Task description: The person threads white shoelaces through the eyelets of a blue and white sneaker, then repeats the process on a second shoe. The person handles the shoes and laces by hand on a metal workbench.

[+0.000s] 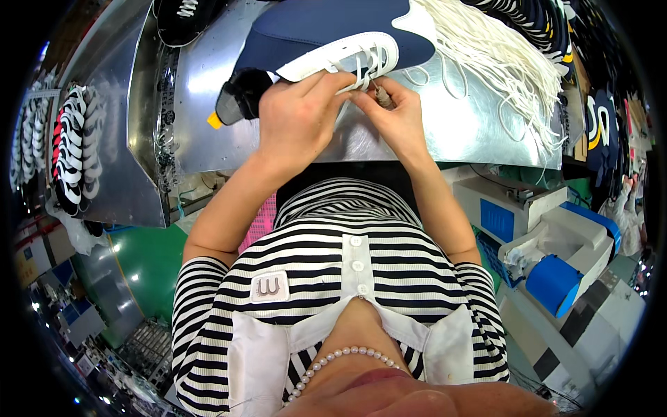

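Note:
A navy shoe upper [306, 29] with a white eyelet panel [340, 52] lies in front of me on the metal table. White lace [363, 66] crosses through its eyelets. My left hand [300, 115] is closed on the near edge of the upper, fingers pinched beside the lace. Close against it, my right hand [397, 115] is closed around a small tool with a brownish, wrapped-looking handle [383, 97]; a thin metal shaft points from it toward the eyelets. Fingers partly hide the tool's tip. The upper's dark collar [243, 94] with a yellow tab [215, 121] sticks out at the left.
A large bundle of loose white laces [493, 62] spreads over the right of the metal table [451, 132]. A black shoe [184, 19] lies at far left. More uppers [69, 146] hang or stack at left. A grey-and-blue machine [556, 250] stands at lower right.

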`<state>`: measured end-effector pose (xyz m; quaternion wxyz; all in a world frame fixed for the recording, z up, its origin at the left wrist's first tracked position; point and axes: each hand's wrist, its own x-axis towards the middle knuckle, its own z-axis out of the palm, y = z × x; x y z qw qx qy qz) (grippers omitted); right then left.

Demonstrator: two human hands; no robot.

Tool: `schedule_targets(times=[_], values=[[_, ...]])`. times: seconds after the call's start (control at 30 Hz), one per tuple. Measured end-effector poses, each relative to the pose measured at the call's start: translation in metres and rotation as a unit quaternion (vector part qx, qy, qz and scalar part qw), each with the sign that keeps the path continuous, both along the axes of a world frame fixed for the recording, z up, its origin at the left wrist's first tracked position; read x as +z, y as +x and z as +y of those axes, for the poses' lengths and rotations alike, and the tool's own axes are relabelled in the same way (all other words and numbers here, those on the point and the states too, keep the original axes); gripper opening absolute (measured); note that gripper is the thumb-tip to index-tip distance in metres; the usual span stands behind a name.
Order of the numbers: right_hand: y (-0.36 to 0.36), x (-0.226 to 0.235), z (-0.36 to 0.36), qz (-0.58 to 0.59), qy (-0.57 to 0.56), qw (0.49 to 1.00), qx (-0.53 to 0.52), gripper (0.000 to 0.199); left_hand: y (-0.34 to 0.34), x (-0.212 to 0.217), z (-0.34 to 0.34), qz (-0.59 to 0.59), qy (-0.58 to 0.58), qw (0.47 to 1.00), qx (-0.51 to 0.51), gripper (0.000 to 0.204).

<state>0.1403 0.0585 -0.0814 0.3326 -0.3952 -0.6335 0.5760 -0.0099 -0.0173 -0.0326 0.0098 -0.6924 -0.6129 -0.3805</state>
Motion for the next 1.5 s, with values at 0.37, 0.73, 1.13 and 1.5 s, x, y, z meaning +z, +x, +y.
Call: schedule_targets(times=[0.37, 0.73, 1.13, 1.5], values=[[0.025, -0.006, -0.009, 0.015, -0.093, 0.993, 0.073, 0.012, -0.029, -0.048, 0.012, 0.104, -0.198, 0.974, 0.024, 0.02], [-0.023, -0.049, 0.023, 0.033, 0.177, 0.983, -0.039, 0.011, -0.042, -0.054, 0.025, -0.075, -0.261, 0.962, -0.021, 0.037], [0.006, -0.032, 0.003, -0.054, 0.089, 0.995, 0.003, 0.019, -0.026, -0.063, 0.024, 0.031, -0.122, 0.992, 0.025, 0.028], [0.016, -0.032, -0.005, -0.15, 0.075, 0.985, 0.036, 0.015, -0.027, -0.065, 0.024, 0.018, -0.125, 0.992, 0.004, 0.029]])
